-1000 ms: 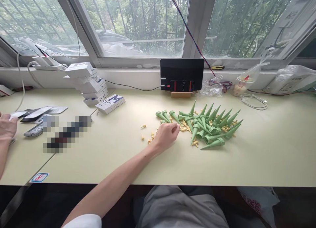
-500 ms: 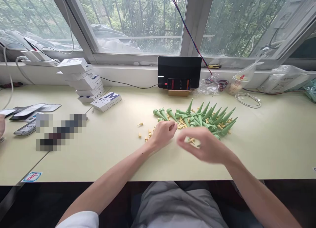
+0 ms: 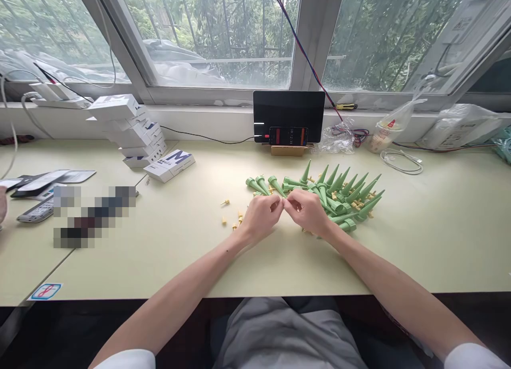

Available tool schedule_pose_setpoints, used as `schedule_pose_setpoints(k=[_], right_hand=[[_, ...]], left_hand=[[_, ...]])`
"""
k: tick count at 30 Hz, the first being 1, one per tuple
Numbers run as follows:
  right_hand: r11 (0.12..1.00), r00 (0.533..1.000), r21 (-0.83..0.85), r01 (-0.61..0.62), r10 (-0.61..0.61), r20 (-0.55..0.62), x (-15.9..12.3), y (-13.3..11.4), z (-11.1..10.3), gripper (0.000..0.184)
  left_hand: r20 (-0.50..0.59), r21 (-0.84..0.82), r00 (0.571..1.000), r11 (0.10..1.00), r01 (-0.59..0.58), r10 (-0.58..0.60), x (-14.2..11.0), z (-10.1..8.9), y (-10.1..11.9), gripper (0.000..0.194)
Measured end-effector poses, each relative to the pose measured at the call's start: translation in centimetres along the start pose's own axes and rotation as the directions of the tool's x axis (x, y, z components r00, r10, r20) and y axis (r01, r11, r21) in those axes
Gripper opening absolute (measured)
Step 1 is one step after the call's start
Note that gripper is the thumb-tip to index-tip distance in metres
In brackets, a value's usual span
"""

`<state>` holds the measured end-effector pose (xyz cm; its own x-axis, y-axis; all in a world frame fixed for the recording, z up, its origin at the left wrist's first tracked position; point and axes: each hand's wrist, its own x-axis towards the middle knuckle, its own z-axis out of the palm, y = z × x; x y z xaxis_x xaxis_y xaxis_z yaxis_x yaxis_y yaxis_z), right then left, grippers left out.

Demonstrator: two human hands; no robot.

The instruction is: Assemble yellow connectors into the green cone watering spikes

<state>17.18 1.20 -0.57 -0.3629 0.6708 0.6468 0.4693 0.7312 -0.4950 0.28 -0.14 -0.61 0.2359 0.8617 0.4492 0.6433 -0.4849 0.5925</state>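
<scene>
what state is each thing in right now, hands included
Left hand: pinched shut, any held piece hidden
Right hand: same, fingertips meeting the left's
Green cones: heaped loosely
Yellow pieces: scattered
Phone: propped up, lit
Black screen: upright, dark
White boxes: stacked unevenly
White cable: coiled

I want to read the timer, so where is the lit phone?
In the head view, the phone stands sideways just right of centre, on a small cardboard block in front of the black panel, beyond the green cones.

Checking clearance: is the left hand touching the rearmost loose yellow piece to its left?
Apart: the head view shows bare table between the left hand and that yellow piece.
</scene>
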Motion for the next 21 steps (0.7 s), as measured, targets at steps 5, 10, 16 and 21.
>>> schedule_pose_setpoints(k=[5,10,16,21], right_hand=[[0.999,0.999,0.039,-0.009,0.007,0.036,-0.20,-0.28,0.33,0.028],[0.993,0.999,0.109,-0.038,0.035,0.033,-0.39,-0.65,0.50,0.028],[0.980,0.996,0.183,-0.074,0.065,0.057,-0.55,-0.77,0.79,0.026],[0.976,0.993,0.194,-0.101,0.088,0.075,-0.61,-0.84,0.95,0.026]], left_hand=[[0.026,0.001,1.000,1.000,0.000,0.000,-0.01,-0.16,-0.12,0.032],[0.044,0.009,0.999,1.000,0.008,-0.008,-0.11,0.05,-0.55,0.029],[0.057,0.006,0.998,1.000,0.006,-0.006,-0.07,0.13,-0.86,0.027],[0.061,0.024,0.998,1.000,0.013,-0.015,-0.01,0.01,-0.90,0.028]])
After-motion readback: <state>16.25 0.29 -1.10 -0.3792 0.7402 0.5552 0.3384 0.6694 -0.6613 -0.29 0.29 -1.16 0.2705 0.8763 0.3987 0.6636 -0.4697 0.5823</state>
